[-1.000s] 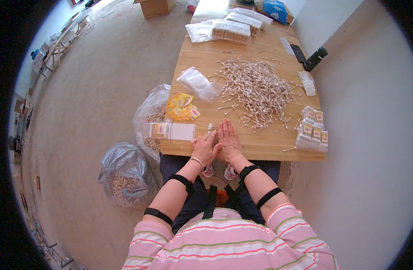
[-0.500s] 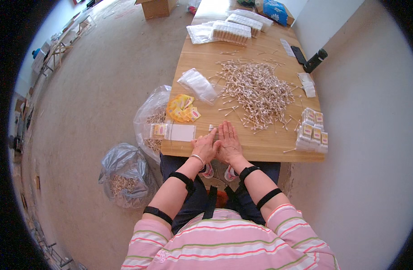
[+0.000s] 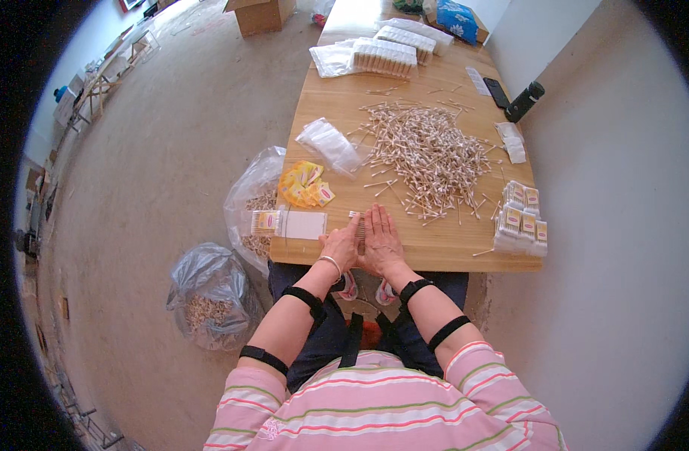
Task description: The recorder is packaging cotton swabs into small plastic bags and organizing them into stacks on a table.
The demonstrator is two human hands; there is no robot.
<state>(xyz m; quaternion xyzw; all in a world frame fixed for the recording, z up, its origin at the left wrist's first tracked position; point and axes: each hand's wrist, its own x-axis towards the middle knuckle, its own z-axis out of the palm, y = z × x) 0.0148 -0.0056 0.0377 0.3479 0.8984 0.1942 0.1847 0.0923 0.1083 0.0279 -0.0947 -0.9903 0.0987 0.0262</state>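
Clear plastic: we count two bags of sticks on the floor, a crumpled bag (image 3: 209, 297) at lower left and a bag by the table (image 3: 256, 203) just left of the table edge.
Flat box: we see one white box (image 3: 288, 223) at the near left of the wooden table (image 3: 435, 252).
Yellow packets: one small heap (image 3: 305, 186) just above the box; we cannot count them singly.
Left hand (image 3: 343, 245): open and flat, fingers together, pressed against the bundle from the left.
Bundle of cotton swabs (image 3: 359, 225): one, at the table's near edge, squeezed between both palms.
Right hand (image 3: 380, 239): open, fingers straight and pointing up the frame, pressing the bundle's right side.
Change: we find both hands and the bundle where they were before.
Loose swabs: one wide pile (image 3: 427, 150) above the hands.
Filled packs: one stack (image 3: 521, 222) at right.
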